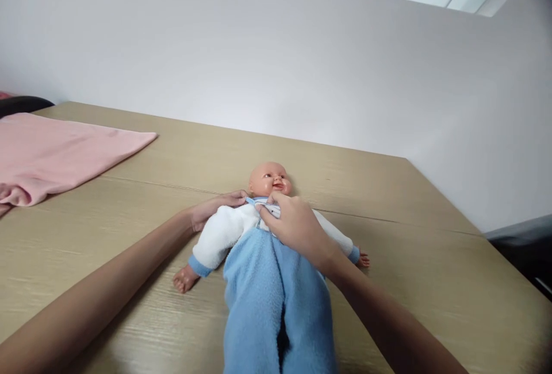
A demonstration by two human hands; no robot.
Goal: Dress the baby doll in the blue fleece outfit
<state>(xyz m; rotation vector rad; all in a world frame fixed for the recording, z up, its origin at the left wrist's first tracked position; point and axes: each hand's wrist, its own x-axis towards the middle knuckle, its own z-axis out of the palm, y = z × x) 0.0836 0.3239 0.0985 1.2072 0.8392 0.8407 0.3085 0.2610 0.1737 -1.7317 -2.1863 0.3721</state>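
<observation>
Blue-and-white fleece suit (254, 293), stretching toward 6 o'clock, dresses a bald plastic doll (262, 177) on tan wooden surface (142, 213); left hand (218, 207) and right hand (298, 224) pinch its neckline (260, 198) toward 12; likely soft, light, best held there

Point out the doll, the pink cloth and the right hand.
Doll (255, 259): head view, on its blue-clad front below the chest.
Pink cloth (69, 155): head view, on its upper surface.
Right hand (298, 226): head view, on its back.

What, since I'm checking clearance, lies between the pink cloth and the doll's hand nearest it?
The person's left forearm crosses between the pink cloth and that doll hand, over tabletop, in the head view.
</observation>
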